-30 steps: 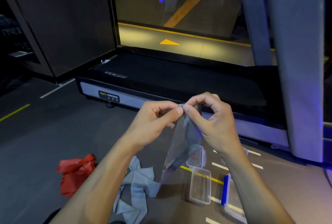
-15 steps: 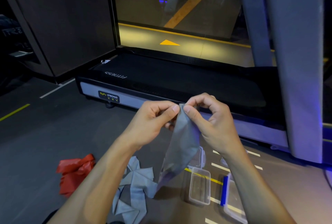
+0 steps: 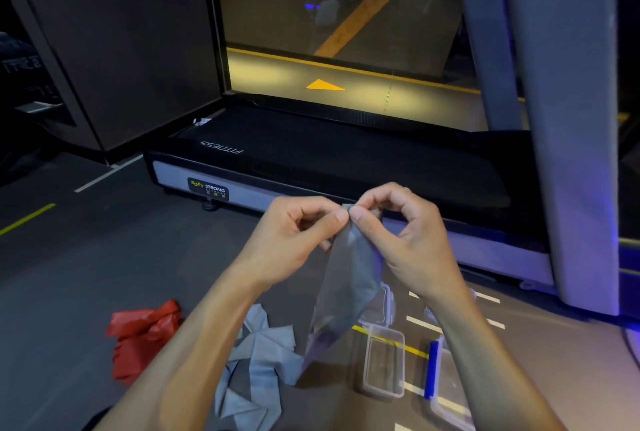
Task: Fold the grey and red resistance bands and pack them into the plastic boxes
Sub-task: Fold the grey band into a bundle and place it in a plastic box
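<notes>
Fingers of our left hand and right hand pinch the grey band's top edge, centre frame; folding is underway. Next: double it toward the box, lower right.

Hidden bits and cut-off edges

The grey band drapes over a clear box on the floor, hiding most of it; its top edge vanishes between the pinching fingertips. The right forearm covers part of the blue-clipped lid, which also runs off the bottom edge. The loose grey band slips under the left forearm.
</notes>
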`<control>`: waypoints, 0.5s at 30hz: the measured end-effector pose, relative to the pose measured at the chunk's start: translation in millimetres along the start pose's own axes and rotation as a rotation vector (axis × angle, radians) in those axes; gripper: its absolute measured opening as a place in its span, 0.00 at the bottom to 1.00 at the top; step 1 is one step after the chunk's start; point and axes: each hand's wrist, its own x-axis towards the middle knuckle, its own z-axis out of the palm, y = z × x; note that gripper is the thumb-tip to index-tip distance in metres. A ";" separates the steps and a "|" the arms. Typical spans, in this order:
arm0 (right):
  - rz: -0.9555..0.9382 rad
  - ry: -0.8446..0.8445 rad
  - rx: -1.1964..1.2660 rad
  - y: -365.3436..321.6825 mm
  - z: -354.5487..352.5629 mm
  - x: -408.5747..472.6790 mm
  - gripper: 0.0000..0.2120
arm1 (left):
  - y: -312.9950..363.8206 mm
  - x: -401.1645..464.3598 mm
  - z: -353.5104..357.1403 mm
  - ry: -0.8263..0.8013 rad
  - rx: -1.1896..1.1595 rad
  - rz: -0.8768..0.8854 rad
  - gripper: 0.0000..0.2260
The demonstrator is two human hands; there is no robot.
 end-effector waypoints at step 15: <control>0.053 -0.080 -0.105 8.8 -24.7 0.6 0.09 | -17.4 -3.4 -10.1 0.166 0.457 0.106 0.09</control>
